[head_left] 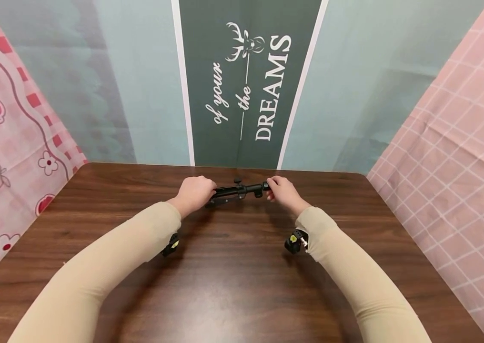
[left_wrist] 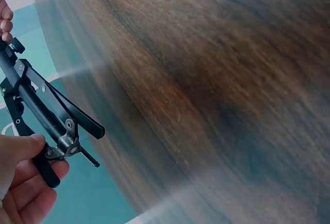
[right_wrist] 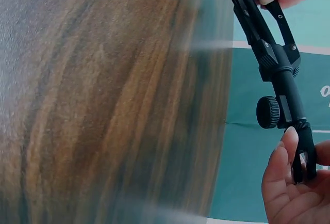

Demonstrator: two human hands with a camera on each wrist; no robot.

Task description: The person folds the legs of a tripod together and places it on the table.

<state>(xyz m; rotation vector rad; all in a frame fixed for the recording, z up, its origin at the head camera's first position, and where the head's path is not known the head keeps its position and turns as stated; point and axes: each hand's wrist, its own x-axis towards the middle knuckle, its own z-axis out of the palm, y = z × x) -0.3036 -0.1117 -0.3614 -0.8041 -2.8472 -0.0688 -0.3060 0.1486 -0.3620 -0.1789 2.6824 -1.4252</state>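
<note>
A black mini tripod [head_left: 244,190] with hinged legs is held nearly level above the far part of the table. My left hand [head_left: 195,193] grips its leg end. In the left wrist view, thumb and fingers pinch one leg [left_wrist: 45,170], while another leg [left_wrist: 85,121] is spread slightly from the centre tube. At the other end, my right hand [head_left: 284,193] pinches the tripod's narrow top piece, which shows a slot in the right wrist view. A ridged round knob [right_wrist: 268,112] sticks out from the tube just beside the right fingers.
A brown wood-grain table [head_left: 225,267] lies under both arms. Behind it hangs a green and pale blue cloth [head_left: 242,152] with white lettering. Pink patterned cloths flank the left and right sides. Black camera mounts [head_left: 294,242] sit under the wrists.
</note>
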